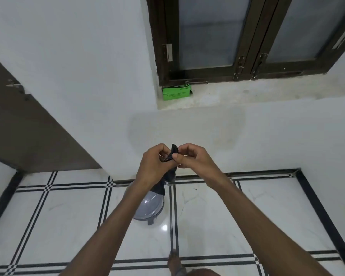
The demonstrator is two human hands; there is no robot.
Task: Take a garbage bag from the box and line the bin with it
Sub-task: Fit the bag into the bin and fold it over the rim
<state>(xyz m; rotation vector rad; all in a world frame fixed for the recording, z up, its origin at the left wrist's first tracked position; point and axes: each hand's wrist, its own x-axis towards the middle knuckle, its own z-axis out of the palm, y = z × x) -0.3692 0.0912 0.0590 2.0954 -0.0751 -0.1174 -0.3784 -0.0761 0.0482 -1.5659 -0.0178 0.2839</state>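
Observation:
A black garbage bag [170, 174], still folded into a narrow strip, hangs in front of me. My left hand [154, 164] and my right hand [189, 158] both pinch its top end, fingertips close together. The bag's lower end dangles over a grey bin [150, 206] with a domed lid, which stands on the floor below my left forearm and is partly hidden by it. The green garbage bag box [175, 93] lies on the window sill at its left corner, well above and beyond my hands.
The window sill [247, 94] runs to the right under a dark-framed window [247, 36]. A brown door [28, 126] stands at the left. White floor tiles with black lines [68, 216] spread below. My foot [176, 263] shows at the bottom edge.

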